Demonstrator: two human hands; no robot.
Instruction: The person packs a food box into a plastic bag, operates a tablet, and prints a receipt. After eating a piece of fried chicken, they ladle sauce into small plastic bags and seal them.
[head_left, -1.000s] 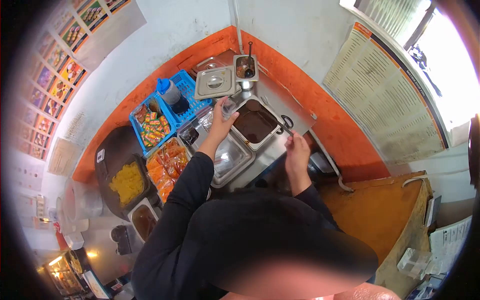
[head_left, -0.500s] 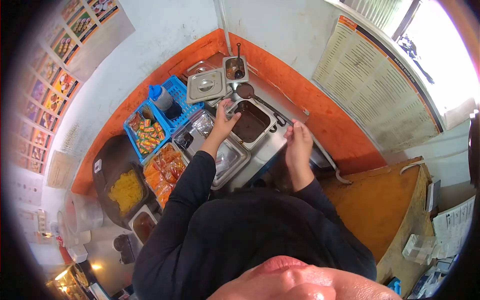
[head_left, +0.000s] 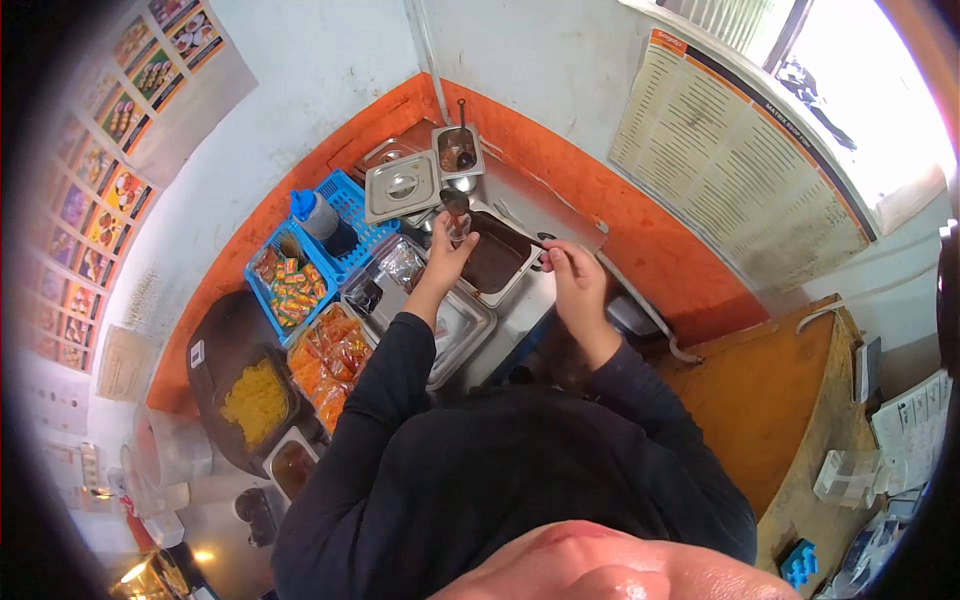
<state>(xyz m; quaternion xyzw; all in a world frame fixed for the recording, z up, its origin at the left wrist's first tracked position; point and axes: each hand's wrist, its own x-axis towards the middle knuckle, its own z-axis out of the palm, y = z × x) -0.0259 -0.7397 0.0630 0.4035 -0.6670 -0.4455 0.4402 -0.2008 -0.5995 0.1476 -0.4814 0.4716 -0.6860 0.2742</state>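
Smooth metal desk [head_left: 518, 325] surrounds sauce-filled pans; your left hand [head_left: 446, 262] grips a clear cup [head_left: 459, 230], your right hand [head_left: 580, 288] a round-bowled ladle [head_left: 455, 202].

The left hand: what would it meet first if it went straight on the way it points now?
Beyond the small clear cup it holds, the left hand would probably meet the ladle bowl first; how they stand in depth is unclear.

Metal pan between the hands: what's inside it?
The metal pan holds dark brown sauce. Its floor, and anything sunk below the surface, can't be seen beneath that sauce. The left hand also covers part of the pan's near-left edge.
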